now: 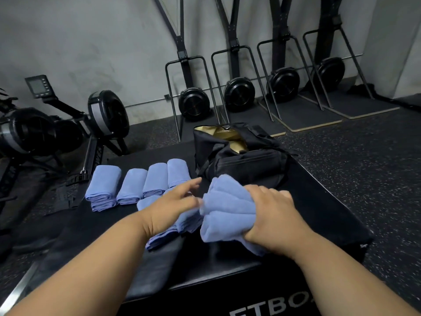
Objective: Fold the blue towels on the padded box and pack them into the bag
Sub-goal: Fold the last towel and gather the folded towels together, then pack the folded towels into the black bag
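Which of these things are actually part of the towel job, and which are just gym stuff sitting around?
Job:
bundle gripped by right hand
left hand, open
folded towels
bag, open
padded box

Lying about:
rower
wall machines
floor mats

Two bare forearms, no sleeves, bare fingers (282,194)

We count four folded towels (139,185) in a row beyond our left hand (169,209), one bundle (224,213) in our right hand (270,221), one bag (241,153) ahead.
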Motion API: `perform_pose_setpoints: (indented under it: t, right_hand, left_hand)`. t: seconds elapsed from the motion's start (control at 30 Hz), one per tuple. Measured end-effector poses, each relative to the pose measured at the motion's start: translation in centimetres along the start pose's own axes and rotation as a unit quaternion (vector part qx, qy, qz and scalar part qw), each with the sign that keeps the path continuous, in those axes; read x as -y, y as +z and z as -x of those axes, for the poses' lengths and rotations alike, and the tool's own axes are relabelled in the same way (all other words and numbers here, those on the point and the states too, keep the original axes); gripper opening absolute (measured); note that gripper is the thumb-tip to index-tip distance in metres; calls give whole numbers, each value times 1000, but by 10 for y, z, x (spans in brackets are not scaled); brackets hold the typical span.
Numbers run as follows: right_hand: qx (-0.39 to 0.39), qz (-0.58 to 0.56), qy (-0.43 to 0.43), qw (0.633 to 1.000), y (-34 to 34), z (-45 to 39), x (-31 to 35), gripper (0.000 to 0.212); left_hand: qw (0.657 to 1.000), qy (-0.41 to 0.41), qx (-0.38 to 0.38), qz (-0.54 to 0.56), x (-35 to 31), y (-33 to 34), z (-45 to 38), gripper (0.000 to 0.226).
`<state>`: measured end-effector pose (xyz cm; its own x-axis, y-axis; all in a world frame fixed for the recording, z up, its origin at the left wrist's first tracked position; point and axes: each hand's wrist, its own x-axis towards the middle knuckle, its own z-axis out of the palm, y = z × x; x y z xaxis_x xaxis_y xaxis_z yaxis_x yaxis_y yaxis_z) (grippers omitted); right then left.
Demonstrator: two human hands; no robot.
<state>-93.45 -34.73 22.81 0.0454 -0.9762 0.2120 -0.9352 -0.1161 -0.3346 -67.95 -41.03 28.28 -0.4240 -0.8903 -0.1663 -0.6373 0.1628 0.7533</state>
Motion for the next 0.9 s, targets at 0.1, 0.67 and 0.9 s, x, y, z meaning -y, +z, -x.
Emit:
perform_pose_setpoints:
  t: [0.1,0.67,0.9]
  right_hand:
    - [-34,11,37,999,-9,0,-23,77]
    - [-80,-48,104,990,-19,-8,-74,95]
    - [-104,-174,75,976,-52,7,-60,77]
  left_hand:
    - [997,20,-75,-16,-21,8,-39,39]
    - [887,42,-87,-451,-22,58,-170,23]
    - [885,104,-103,-441,-15,62,-74,23]
